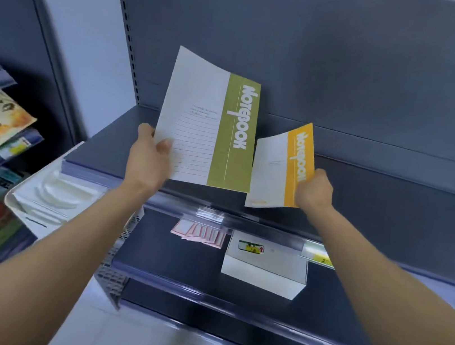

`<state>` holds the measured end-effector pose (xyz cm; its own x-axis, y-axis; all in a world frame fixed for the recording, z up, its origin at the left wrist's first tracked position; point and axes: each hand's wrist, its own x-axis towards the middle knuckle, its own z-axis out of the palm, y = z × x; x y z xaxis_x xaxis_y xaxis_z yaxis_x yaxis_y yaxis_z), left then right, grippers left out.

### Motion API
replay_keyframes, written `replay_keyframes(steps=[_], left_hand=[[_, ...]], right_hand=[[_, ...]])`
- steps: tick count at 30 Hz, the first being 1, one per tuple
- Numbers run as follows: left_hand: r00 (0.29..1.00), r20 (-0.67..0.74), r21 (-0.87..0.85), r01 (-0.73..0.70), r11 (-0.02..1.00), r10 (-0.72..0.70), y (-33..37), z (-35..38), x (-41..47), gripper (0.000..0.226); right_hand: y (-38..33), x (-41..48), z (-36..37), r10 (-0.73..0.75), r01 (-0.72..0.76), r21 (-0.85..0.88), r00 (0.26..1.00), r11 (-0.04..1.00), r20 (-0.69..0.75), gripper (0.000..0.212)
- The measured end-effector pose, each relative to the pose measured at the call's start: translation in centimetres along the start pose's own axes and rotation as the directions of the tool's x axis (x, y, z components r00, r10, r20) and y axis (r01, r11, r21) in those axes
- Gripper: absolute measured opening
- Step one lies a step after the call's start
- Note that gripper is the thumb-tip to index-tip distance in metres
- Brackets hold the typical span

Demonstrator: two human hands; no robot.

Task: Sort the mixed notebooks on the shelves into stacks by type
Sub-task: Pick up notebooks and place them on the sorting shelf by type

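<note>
Our forearms rise from the bottom corners. Left grip (148, 157) pinches the large green notebook (212, 128) at centre frame, and right grip (313, 191) clasps the small orange notebook (283, 166) beside it, both above the upper shelf (364, 198). We judge sorting barely begun: no stacks there yet.

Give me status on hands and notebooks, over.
Left hand grips green notebook. Right hand grips smaller yellow notebook. Both held over upper shelf. Nothing in the way.
</note>
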<state>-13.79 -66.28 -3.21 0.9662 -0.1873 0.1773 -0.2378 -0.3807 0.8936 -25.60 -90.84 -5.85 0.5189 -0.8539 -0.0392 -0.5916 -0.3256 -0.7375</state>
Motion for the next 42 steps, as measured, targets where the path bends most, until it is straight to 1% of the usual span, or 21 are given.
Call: replay_keyframes(steps=[3,5,9,11,14,15,19,22,25,28,31,34,37,42], left_hand=[[1.000,-0.020,0.051,0.018,0.999,-0.017,-0.1,0.3,-0.2,0.009],[0.999,-0.026,0.053,0.033,0.998,-0.032,-0.1,0.4,-0.2,0.009],[0.999,-0.032,0.051,0.039,0.998,-0.038,-0.5,0.2,0.3,0.009],[0.999,-0.006,0.058,0.041,0.997,-0.041,-0.7,0.2,0.8,0.009],[0.998,0.043,0.063,0.035,0.997,-0.038,-0.8,0.2,1.5,0.008],[0.998,0.057,0.064,0.031,0.997,-0.034,-0.9,0.3,1.7,0.007],[0.994,0.113,0.057,0.010,0.998,-0.016,-0.6,0.7,2.5,0.004],[0.985,0.175,0.047,-0.017,0.999,0.009,0.3,2.0,2.8,0.004],[0.970,0.242,0.019,-0.031,0.999,0.026,1.7,4.5,2.5,0.007],[0.951,0.306,-0.002,-0.043,0.999,0.042,3.6,7.9,1.4,0.007],[0.926,0.378,0.001,-0.012,1.000,0.011,5.5,11.8,-0.4,0.006],[0.901,0.432,0.059,0.026,0.998,-0.049,7.2,15.9,-2.8,0.009],[0.881,0.460,0.107,0.063,0.992,-0.106,8.3,19.9,-5.3,0.019],[0.834,0.505,0.141,0.175,0.975,-0.222,9.1,25.6,-8.7,0.029]], right_hand=[[1.0,0.9,0.6,0.048,-0.048,0.005,0.998,0.999,0.051,0.032],[1.3,1.2,1.2,0.077,-0.076,-0.021,0.993,0.997,0.085,0.035],[1.3,1.4,2.4,0.123,-0.113,-0.078,0.983,0.991,0.133,0.035],[1.3,1.4,3.0,0.138,-0.125,-0.091,0.979,0.988,0.148,0.029],[1.5,1.4,3.7,0.109,-0.082,-0.178,0.982,0.981,0.152,0.008],[1.5,1.3,3.7,0.105,-0.072,-0.211,0.983,0.975,0.148,0.005],[1.5,0.8,2.8,0.105,-0.062,-0.335,0.988,0.940,0.111,0.021],[1.2,0.8,0.8,0.030,-0.007,-0.384,0.998,0.923,0.052,0.022],[0.8,0.8,-2.5,-0.125,0.106,-0.418,0.992,0.902,-0.018,0.021],[0.9,1.1,-6.0,-0.297,0.207,-0.497,0.948,0.843,-0.110,0.020],[1.8,1.6,-9.5,-0.427,0.249,-0.605,0.888,0.756,-0.168,0.019],[3.6,2.2,-12.8,-0.490,0.285,-0.663,0.860,0.693,-0.142,0.021],[5.7,3.0,-15.7,-0.531,0.331,-0.680,0.841,0.655,-0.103,0.022],[8.4,4.6,-18.8,-0.535,0.365,-0.689,0.844,0.627,-0.039,0.026]])
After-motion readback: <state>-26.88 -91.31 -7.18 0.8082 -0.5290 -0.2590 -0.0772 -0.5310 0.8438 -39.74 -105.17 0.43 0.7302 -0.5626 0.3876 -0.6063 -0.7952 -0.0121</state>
